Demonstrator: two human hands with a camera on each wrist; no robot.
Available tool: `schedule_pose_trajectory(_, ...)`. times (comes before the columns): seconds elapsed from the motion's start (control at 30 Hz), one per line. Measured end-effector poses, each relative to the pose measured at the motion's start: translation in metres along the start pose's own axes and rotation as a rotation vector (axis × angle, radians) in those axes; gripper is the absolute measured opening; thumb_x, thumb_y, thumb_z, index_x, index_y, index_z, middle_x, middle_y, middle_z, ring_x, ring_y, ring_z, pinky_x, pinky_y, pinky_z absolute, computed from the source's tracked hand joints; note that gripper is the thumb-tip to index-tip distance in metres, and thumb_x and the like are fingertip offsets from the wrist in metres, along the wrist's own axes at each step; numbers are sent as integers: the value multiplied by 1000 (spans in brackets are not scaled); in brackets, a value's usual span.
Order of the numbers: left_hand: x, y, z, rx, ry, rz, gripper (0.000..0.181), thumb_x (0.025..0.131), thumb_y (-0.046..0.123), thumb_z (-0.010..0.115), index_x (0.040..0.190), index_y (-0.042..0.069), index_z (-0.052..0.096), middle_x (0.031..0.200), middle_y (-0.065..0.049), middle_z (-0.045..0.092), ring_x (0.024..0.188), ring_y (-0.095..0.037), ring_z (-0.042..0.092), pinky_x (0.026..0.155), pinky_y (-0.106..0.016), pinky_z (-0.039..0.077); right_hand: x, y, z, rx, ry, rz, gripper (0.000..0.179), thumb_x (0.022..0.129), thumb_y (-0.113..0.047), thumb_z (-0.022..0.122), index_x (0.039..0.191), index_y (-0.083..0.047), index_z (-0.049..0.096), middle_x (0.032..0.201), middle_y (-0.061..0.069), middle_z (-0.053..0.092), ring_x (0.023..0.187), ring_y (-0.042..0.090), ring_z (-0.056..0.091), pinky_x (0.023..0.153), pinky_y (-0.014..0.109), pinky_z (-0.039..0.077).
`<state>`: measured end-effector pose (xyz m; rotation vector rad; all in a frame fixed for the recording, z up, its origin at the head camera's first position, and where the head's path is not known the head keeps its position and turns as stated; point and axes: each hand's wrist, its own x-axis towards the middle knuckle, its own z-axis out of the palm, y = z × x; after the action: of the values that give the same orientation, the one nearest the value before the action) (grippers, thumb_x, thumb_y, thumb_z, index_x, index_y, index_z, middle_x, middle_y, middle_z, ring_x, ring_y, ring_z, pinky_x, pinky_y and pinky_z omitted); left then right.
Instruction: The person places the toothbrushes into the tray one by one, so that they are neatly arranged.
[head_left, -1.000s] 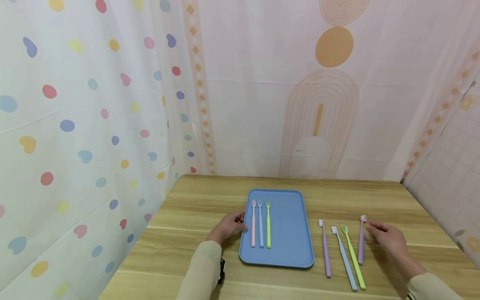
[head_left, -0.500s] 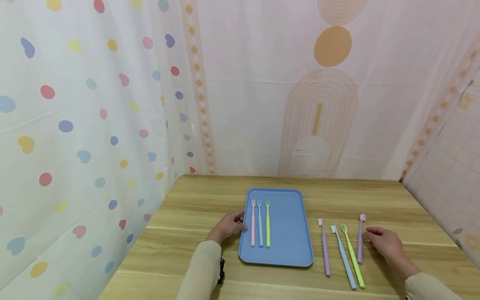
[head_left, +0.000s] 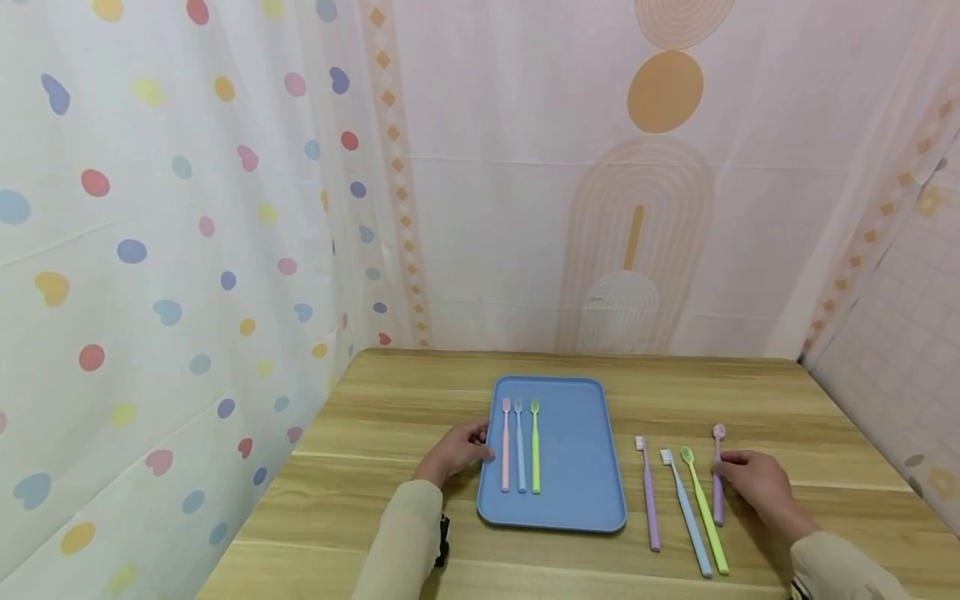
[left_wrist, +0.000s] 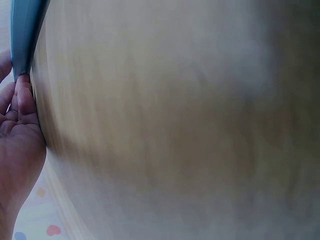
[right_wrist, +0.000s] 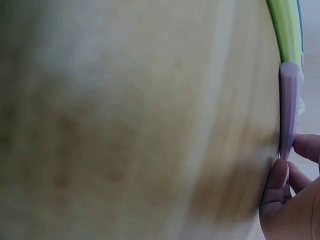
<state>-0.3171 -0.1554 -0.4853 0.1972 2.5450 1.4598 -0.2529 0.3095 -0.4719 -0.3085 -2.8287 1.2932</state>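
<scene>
My left hand [head_left: 455, 451] holds the left rim of a blue tray [head_left: 577, 450]; in the left wrist view its thumb and fingers lie on either side of the tray edge [left_wrist: 26, 35]. On the tray, side by side, lie a pink toothbrush [head_left: 506, 454], a light blue toothbrush [head_left: 521, 457] and a green toothbrush [head_left: 536, 458]. To the right, my right hand [head_left: 757, 482] pinches the handle of a purple toothbrush [right_wrist: 290, 100] on the table. Left of it lie a second green toothbrush [head_left: 707, 517], a second blue toothbrush [head_left: 690, 518] and another purple toothbrush [head_left: 650, 504].
The wooden table [head_left: 420, 383] carries everything. A dotted curtain [head_left: 187, 333] hangs at its left, and a patterned curtain [head_left: 495, 250] behind it. Bare wood lies between the tray and the loose toothbrushes.
My right hand has moved left onto the right-hand purple toothbrush and now pinches it; that toothbrush has shifted slightly left. My left hand has stayed at the tray.
</scene>
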Motion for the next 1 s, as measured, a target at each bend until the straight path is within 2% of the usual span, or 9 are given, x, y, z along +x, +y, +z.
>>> schedule_pose_trajectory(0.13, 0, 0, 0, -4, -2, 4, 60, 89, 2, 70, 145, 1, 48, 102, -8, 51, 96, -23, 46, 81, -34, 40, 1, -3, 0, -15, -5, -12, 41, 90, -20, 67, 117, 12, 65, 103, 23, 68, 85, 26, 60, 66, 33, 45)
schedule_pose_trajectory(0.27, 1, -1, 0, 0, -3, 11, 61, 88, 2, 71, 145, 1, 49, 101, -8, 51, 96, -23, 46, 80, -34, 40, 2, -5, 0, -38, -8, -26, 38, 90, -17, 66, 113, 13, 65, 90, 15, 69, 75, 20, 58, 62, 32, 44)
schedule_pose_trajectory(0.43, 1, -1, 0, 7, -1, 14, 60, 89, 2, 71, 145, 1, 49, 102, -8, 51, 96, -23, 46, 80, -34, 40, 2, -5, -1, -98, 6, -40, 36, 88, -17, 66, 108, 13, 68, 97, 24, 69, 85, 31, 62, 68, 36, 46)
schedule_pose_trajectory(0.6, 1, -1, 1, 12, -2, 17, 58, 89, 2, 70, 143, 1, 50, 103, -8, 52, 95, -23, 47, 81, -34, 40, 2, -4, -2, -97, 6, -38, 37, 89, -17, 63, 110, 13, 67, 105, 28, 67, 91, 37, 63, 71, 39, 48)
schedule_pose_trajectory(1.0, -1, 1, 0, 10, -2, 19, 58, 90, 4, 70, 144, 2, 50, 104, -8, 52, 96, -23, 47, 81, -34, 40, 2, -10, -3, 27, 21, 18, 43, 91, -18, 57, 119, 15, 62, 101, 24, 68, 78, 21, 62, 61, 31, 50)
